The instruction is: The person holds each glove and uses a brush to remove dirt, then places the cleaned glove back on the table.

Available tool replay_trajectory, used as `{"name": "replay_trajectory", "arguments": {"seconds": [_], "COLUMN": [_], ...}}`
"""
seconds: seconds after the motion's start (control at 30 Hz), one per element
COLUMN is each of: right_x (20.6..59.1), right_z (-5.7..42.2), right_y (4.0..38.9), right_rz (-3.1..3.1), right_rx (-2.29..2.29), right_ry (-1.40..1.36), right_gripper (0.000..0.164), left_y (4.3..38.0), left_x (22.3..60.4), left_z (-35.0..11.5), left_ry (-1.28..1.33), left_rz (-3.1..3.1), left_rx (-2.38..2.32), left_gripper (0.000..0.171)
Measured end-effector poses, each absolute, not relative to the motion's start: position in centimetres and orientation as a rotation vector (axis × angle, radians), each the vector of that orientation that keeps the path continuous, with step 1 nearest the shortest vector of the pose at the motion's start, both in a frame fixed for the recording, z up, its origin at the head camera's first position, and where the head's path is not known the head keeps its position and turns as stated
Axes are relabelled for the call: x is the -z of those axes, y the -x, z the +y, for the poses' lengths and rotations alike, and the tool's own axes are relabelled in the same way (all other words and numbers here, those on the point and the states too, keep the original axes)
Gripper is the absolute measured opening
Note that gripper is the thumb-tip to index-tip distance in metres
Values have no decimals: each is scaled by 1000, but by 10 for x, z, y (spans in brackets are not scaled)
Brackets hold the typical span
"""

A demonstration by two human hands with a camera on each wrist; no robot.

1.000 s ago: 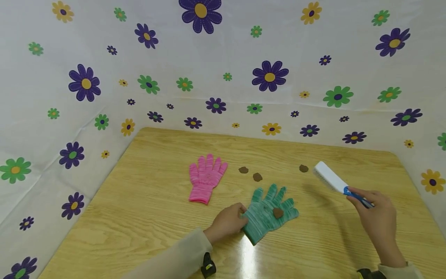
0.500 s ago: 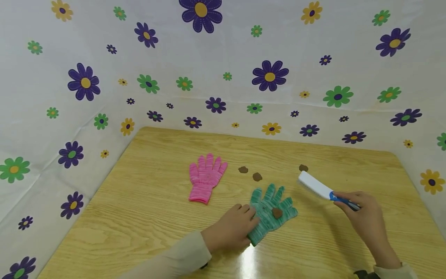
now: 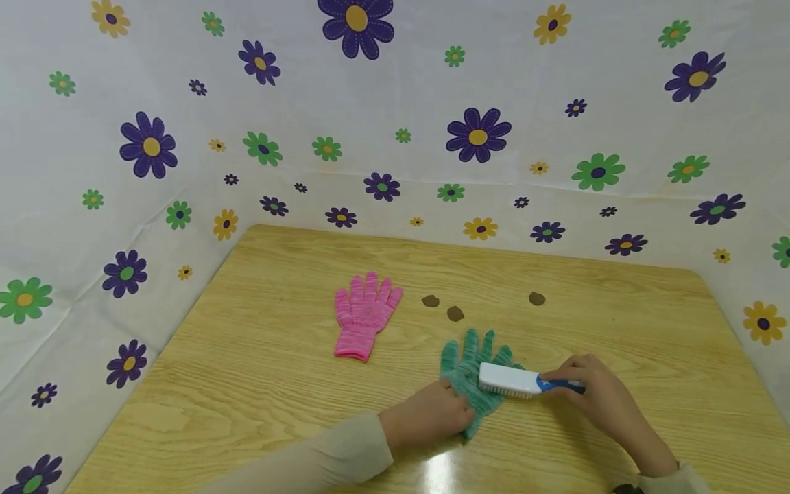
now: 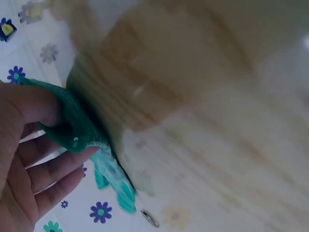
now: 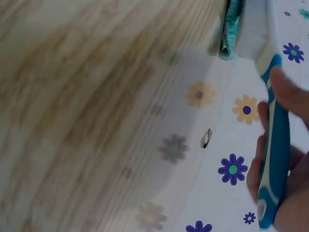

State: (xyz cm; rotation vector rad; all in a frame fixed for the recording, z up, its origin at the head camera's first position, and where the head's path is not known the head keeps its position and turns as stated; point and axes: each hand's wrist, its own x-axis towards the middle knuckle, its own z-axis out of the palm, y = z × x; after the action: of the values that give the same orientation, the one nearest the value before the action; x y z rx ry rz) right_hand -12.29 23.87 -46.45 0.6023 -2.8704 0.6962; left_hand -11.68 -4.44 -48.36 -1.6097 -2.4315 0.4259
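Observation:
A green knit glove [image 3: 464, 376] lies fingers away on the wooden table, below the middle of the head view. My left hand [image 3: 428, 415] lies over its cuff side; in the left wrist view the thumb and fingers pinch the green cuff [image 4: 77, 123]. My right hand [image 3: 601, 398] grips the blue handle of a white-backed brush [image 3: 509, 379]. The brush head, bristles down, is over the glove's palm and hides the brown patch there. In the right wrist view the fingers wrap the blue handle [image 5: 276, 154].
A pink knit glove [image 3: 367, 319] lies to the left. Three flat brown pieces [image 3: 430, 300] are on the table [image 3: 247, 357] behind the green glove. White cloth with printed flowers [image 3: 420, 89] stands along the table's back and sides.
The brush has come down and left, from above the table at right onto the green glove. My left hand has shifted right across the cuff, and the glove has turned slightly.

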Motion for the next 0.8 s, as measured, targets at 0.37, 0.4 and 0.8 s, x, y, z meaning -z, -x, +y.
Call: {"name": "replay_trajectory", "arguments": {"seconds": [0.37,0.4,0.8], "right_x": [461,461,455], "right_z": [244,242,248], "right_y": [127,126,129], "right_rz": [-2900,-2908,-2747], "right_rx": [-894,-876,-763], "right_ry": [-516,-547,-393], "right_gripper": [22,23,25], "left_y": [111,111,109], "left_x": [478,478,478], "left_z": [-37,-37,-32], "left_ry": [1548,1546,1522], "left_rz": [-2457,-2462,-2470], "left_rx": [-437,-436,-404], "left_gripper": [7,7,7]}}
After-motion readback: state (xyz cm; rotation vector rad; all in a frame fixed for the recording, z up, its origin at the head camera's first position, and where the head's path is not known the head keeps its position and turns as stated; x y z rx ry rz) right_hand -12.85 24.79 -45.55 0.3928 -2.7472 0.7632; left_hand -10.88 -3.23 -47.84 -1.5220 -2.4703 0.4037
